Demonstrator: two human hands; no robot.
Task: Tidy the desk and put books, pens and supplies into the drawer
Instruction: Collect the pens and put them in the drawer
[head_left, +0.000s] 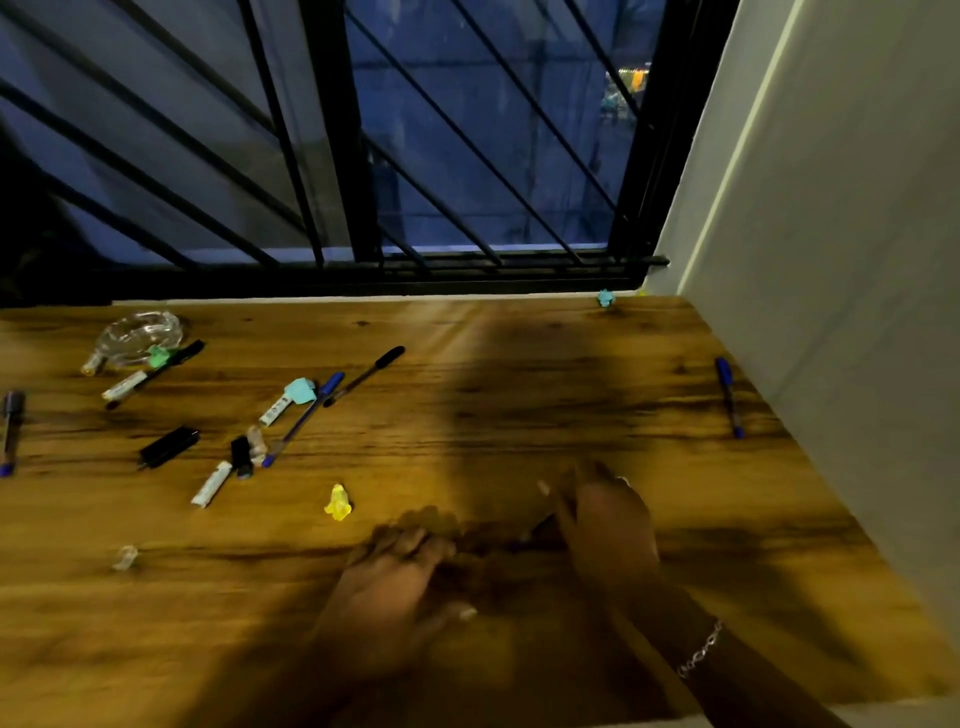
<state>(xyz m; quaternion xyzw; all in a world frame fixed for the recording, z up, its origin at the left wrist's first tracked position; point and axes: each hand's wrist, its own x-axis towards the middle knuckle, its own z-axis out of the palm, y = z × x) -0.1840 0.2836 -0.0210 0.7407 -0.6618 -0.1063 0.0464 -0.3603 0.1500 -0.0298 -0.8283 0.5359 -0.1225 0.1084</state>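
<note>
Pens: thin plastic pens and markers, blue and black, lie scattered on the wooden desk (519, 364), most of them well off to the left of my hands.
Nearest cluster: a blue-capped pen (304, 418) crossed against a black-capped pen (364, 375), up and left of my left hand (395, 577).
Lone pen: a blue pen (728, 397) lies up and right of my right hand (608, 525), near the wall.
Grip: both hands rest low on the desk in shadow and blur; something dark seems to lie between them, but I cannot tell whether either hand has hold of anything.
Handling: I judge the pens light, stiff, smooth and prone to roll; best pinched mid-barrel, several gathered at once.
Scraps: a crumpled yellow paper scrap (338, 501) sits just up-left of my left hand; soft, weightless.
Fragile: a clear glass dish (143, 335) far left needs care.
Drawer: not in view.
</note>
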